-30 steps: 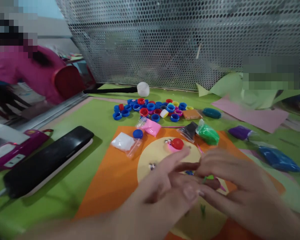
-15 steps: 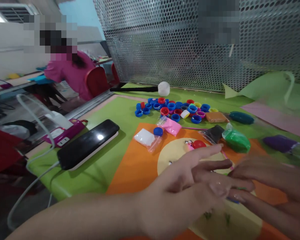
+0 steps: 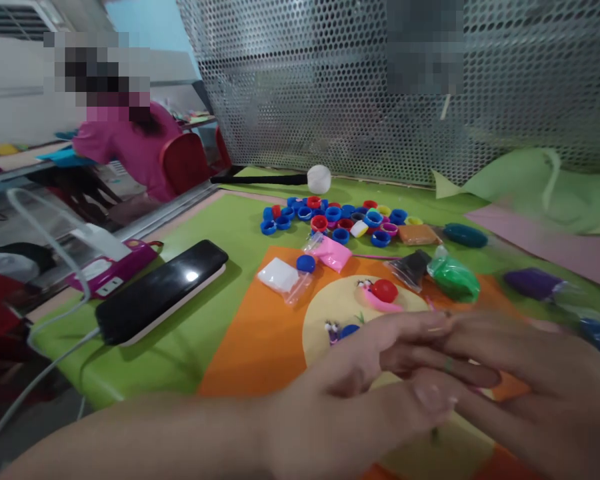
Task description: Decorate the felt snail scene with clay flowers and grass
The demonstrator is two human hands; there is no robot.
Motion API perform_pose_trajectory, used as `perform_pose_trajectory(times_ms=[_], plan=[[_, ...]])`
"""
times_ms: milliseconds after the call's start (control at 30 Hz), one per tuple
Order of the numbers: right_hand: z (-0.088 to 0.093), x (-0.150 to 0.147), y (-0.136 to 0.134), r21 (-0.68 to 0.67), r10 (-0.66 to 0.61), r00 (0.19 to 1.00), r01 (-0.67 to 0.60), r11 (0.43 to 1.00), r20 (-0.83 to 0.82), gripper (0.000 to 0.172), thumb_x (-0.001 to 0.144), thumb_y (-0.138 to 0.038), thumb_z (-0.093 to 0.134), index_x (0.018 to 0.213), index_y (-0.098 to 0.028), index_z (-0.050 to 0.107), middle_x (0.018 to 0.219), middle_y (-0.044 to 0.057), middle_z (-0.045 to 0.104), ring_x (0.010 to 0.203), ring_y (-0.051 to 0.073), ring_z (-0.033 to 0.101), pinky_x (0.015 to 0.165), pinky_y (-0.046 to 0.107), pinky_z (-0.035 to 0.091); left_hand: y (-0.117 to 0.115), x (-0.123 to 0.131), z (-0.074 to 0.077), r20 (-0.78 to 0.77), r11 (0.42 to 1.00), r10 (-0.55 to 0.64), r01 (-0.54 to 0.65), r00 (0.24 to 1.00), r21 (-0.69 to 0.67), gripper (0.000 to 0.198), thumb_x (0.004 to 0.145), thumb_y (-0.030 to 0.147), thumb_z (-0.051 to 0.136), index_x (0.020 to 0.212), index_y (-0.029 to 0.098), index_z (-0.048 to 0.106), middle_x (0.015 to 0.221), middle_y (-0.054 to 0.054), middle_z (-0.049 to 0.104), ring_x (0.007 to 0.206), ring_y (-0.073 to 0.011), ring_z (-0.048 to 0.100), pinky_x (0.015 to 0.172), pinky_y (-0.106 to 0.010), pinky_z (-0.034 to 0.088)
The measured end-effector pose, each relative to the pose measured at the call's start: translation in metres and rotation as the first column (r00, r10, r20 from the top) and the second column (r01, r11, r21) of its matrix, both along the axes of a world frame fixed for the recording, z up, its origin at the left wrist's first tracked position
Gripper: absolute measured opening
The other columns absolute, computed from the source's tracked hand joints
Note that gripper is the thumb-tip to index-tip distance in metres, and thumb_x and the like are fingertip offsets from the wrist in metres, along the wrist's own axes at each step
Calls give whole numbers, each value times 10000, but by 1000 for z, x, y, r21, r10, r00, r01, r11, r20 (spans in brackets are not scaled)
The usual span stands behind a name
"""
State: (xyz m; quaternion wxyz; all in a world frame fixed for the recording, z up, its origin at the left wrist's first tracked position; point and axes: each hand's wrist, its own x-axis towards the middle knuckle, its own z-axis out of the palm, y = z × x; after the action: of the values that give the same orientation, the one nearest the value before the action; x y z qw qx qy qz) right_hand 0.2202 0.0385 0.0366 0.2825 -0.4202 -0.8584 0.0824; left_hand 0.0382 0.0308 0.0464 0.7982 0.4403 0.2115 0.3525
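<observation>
Over the orange sheet (image 3: 240,347) my left hand (image 3: 370,393) and my right hand (image 3: 525,373) meet, fingers bent and overlapping. A small green speck shows among the fingers; whatever is pinched there is too hidden to name. Beneath them lies a pale yellow paper circle (image 3: 320,307). On it sits a snail-like figure with a red clay ball (image 3: 384,290), a pink body and googly eyes. A second one with a blue ball (image 3: 350,331) is partly covered by my left hand.
Bagged clay lies beyond: white (image 3: 279,275), pink (image 3: 334,253), black (image 3: 413,267), green (image 3: 455,280) and purple (image 3: 533,283). Several bottle caps (image 3: 333,213) are heaped behind. A black phone-like device (image 3: 163,290) and a purple power strip (image 3: 113,272) sit left. A person in pink (image 3: 125,147) sits farther back.
My right hand has moved in closer over my left fingers. The view has shifted slightly, and more of the red and blue figures shows.
</observation>
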Motion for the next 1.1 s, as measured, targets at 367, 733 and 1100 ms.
perform_pose_trajectory(times_ms=[367,733,1100], plan=[[16,0,7,-244,-80,994,58,968,-79,296,760,-332,559,484,-230,588,450,-46,601,381,98,546,350,166,421,11,-14,-11,149,919,3,56,989,-390,582,728,384,571,1215,96,434,957,-148,679,917,-274,579,876,-458,353],[7,0,14,-364,-71,991,26,931,-111,244,731,-283,561,508,-249,653,423,-55,602,369,97,556,363,169,426,15,-12,-14,84,865,60,-10,995,-502,499,695,250,621,1146,76,498,956,-169,682,985,-301,584,886,-464,372],[3,-9,6,-92,-124,992,122,988,-10,395,744,-499,581,472,-218,520,427,-33,530,386,119,501,358,221,371,6,-12,-3,89,958,-68,90,994,-272,582,722,411,616,1231,166,475,1232,-115,548,1193,-277,426,991,-406,247]])
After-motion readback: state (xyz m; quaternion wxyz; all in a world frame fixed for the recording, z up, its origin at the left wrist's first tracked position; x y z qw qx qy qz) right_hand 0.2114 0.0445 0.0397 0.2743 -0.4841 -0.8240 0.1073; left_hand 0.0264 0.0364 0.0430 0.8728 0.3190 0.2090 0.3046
